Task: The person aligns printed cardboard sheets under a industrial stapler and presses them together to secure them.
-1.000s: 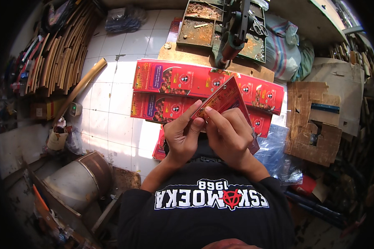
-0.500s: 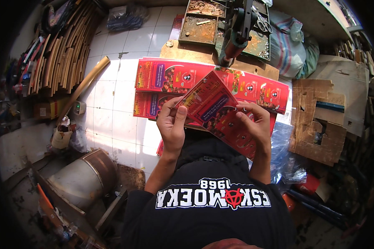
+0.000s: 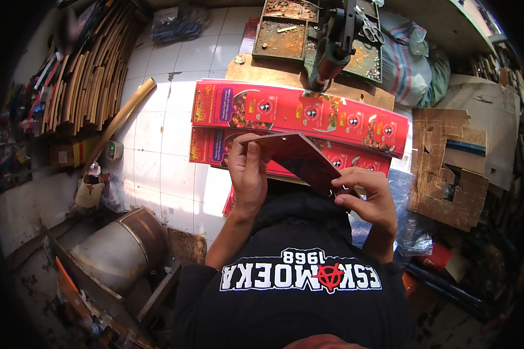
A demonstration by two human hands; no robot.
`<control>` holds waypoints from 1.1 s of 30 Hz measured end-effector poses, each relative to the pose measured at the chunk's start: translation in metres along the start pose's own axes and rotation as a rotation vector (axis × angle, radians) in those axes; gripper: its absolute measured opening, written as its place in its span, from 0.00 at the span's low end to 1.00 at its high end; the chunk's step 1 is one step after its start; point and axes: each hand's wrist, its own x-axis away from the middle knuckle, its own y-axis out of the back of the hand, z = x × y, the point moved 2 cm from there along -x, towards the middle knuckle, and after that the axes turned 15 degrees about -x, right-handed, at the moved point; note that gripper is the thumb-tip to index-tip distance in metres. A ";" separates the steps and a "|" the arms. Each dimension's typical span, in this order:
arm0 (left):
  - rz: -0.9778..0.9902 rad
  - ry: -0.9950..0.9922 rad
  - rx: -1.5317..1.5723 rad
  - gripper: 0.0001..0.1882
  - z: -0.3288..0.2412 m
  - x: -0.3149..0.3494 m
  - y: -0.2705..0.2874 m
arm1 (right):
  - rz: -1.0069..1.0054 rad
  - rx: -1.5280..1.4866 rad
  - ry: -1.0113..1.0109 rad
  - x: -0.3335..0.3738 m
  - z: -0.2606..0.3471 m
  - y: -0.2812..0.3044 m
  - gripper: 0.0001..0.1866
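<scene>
Between my hands is a red printed sheet (image 3: 300, 158), tilted steeply so its face is foreshortened and dark; a small light spot, perhaps a hole, shows near its upper edge. My left hand (image 3: 249, 177) pinches its left corner, thumb on the near side. My right hand (image 3: 368, 195) grips the lower right end between thumb and fingers. Small shiny bits (image 3: 333, 191), too small to name, show at those right fingertips. Beyond lie more red printed sheets (image 3: 297, 110) in overlapping stacks, with food pictures on them. Just past them stands a dark metal hand press (image 3: 326, 70).
Compartmented metal trays (image 3: 280, 41) with small parts flank the press; scissors (image 3: 371, 32) lie in the right one. To the right are a striped sack (image 3: 404, 58), cut cardboard (image 3: 448, 168) and clear plastic bags (image 3: 399, 198). At left stand stacked boards (image 3: 87, 75), a cardboard tube (image 3: 122, 119) and a metal drum (image 3: 119, 250).
The sheet has tipped from face-up to a steep slant, its printed face turning from view. My right hand has shifted slightly down and right; both hands keep their hold.
</scene>
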 end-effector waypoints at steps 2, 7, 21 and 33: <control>0.122 0.008 0.152 0.11 -0.009 0.000 -0.013 | 0.159 -0.060 0.102 0.005 0.014 0.000 0.21; 0.474 0.034 0.415 0.13 -0.018 -0.001 -0.035 | 0.013 -0.332 0.166 0.001 0.027 -0.004 0.17; 0.608 0.049 0.584 0.15 -0.020 0.005 -0.051 | -0.289 0.265 0.711 -0.032 0.033 -0.075 0.16; 0.619 0.062 0.575 0.15 -0.021 0.006 -0.051 | -0.248 0.289 0.742 -0.031 0.036 -0.074 0.16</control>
